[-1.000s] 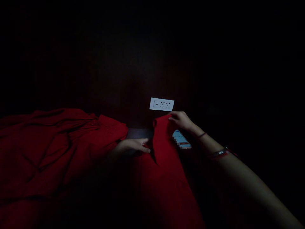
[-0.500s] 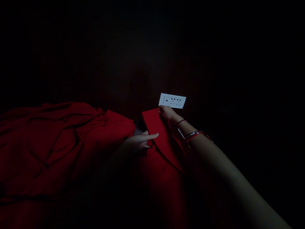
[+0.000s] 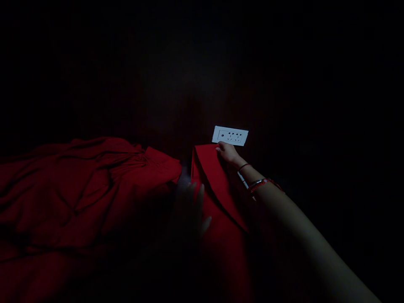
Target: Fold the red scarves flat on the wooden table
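My right hand (image 3: 227,153) is closed on the far right corner of a red cloth (image 3: 211,172), which hangs or lies folded over with a slanting edge across it. Bracelets circle that wrist. My left hand (image 3: 192,210) is in deep shadow at the cloth's left side, fingers stretched and apart. Nothing shows in its grasp; whether it touches the cloth I cannot tell. To the left lies a large heap of gathered, wrinkled red fabric (image 3: 104,181).
A white wall socket plate (image 3: 230,135) sits just beyond my right hand. A pale strip (image 3: 243,180), partly hidden, shows beside my right wrist. The surroundings are too dark to make out.
My left hand has let go of the cloth's left edge and moved down toward me, its fingers spreading. My right hand still holds the corner.
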`<state>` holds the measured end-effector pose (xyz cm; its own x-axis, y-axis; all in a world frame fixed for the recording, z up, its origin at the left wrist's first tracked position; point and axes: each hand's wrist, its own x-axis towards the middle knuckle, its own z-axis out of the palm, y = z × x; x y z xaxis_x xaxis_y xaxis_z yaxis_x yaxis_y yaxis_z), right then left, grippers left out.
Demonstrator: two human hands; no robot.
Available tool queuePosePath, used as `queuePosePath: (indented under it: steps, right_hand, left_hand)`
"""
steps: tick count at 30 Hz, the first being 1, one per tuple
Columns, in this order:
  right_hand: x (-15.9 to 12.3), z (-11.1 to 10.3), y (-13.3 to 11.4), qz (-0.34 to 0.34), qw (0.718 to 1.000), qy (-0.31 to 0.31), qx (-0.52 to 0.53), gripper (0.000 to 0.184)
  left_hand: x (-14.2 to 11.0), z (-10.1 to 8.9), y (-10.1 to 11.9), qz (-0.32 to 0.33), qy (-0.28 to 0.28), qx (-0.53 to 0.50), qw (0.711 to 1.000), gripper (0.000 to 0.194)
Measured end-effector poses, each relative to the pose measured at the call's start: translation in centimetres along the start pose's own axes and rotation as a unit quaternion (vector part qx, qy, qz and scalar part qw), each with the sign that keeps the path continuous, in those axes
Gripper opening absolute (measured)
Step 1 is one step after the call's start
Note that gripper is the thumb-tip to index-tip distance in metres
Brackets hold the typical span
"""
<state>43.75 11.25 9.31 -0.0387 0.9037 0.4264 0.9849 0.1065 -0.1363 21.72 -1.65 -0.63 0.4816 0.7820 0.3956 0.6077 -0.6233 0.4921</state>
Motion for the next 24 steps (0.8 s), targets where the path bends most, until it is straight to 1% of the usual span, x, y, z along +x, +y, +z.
queuePosePath:
  steps: [2,4,7,10,11,12,13,14,15,16,17,18,19,20,21,22,23,24]
  right_hand:
    - [-0.4,-0.1,0.3,0.003,1.0,-0.014,-0.007,0.016]
    - [-0.9,0.0,0.6,0.011,1.0,-0.019,-0.004,0.015]
    - [-1.8,-0.4,1.4,0.033,0.999,0.016,0.039,0.016]
    - [-2.9,-2.0,2.9,0.045,0.985,0.083,0.148,0.016]
    - [-3.4,-2.7,3.5,0.047,0.975,0.105,0.193,0.017]
    - [-3.8,-3.4,4.1,0.047,0.962,0.125,0.237,0.017]
    - [-4.4,-4.2,4.6,0.047,0.949,0.143,0.277,0.018]
    - [-4.9,-4.9,5.1,0.047,0.937,0.159,0.308,0.018]
    - [-5.5,-5.5,5.5,0.048,0.926,0.173,0.332,0.019]
    - [-6.0,-6.2,5.9,0.049,0.918,0.184,0.349,0.019]
    - [-6.6,-6.7,6.1,0.05,0.912,0.193,0.359,0.02]
    - [-7.0,-7.3,6.3,0.052,0.908,0.199,0.365,0.02]
    - [-7.4,-7.8,6.4,0.055,0.906,0.203,0.368,0.02]
    - [-7.8,-8.3,6.5,0.055,0.905,0.204,0.369,0.02]
    - [-8.0,-8.8,6.5,0.054,0.905,0.203,0.37,0.019]
    - [-8.2,-9.2,6.4,0.051,0.906,0.2,0.369,0.018]
    - [-8.3,-9.6,6.2,0.047,0.907,0.198,0.368,0.017]
    - [-8.3,-9.9,6.1,0.042,0.909,0.196,0.364,0.017]
  left_hand:
    - [-3.1,0.0,1.2,0.101,-0.082,0.006,0.991,0.048]
    - [-5.4,0.1,2.2,0.132,-0.122,-0.003,0.984,0.039]
    - [-7.0,0.0,2.7,0.129,-0.121,-0.014,0.984,0.03]
    - [-6.8,-0.2,2.3,0.11,-0.1,-0.029,0.988,0.025]
    - [-6.4,-0.2,2.0,0.104,-0.09,-0.031,0.99,0.028]
    - [-5.9,-0.3,1.8,0.092,-0.074,-0.038,0.992,0.035]
    - [-5.3,-0.2,1.6,0.065,-0.053,-0.055,0.995,0.044]
    - [-4.6,-0.1,1.5,0.023,-0.033,-0.083,0.996,0.054]
    - [-3.9,0.0,1.5,-0.032,-0.025,-0.119,0.992,0.062]
    - [-3.2,0.1,1.5,-0.092,-0.031,-0.158,0.983,0.066]
    - [-2.7,0.3,1.7,-0.148,-0.05,-0.188,0.97,0.064]
    - [-2.4,0.5,1.9,-0.183,-0.076,-0.201,0.959,0.057]
    - [-2.2,0.7,2.2,-0.191,-0.103,-0.192,0.957,0.043]
    - [-2.2,0.9,2.5,-0.177,-0.119,-0.17,0.962,0.027]
    - [-2.4,1.1,2.8,-0.148,-0.114,-0.146,0.971,0.015]
    - [-2.6,1.2,3.1,-0.115,-0.094,-0.127,0.981,0.009]
    - [-2.8,1.4,3.2,-0.09,-0.067,-0.122,0.986,0.009]
    - [-2.9,1.5,3.3,-0.078,-0.043,-0.132,0.987,0.017]
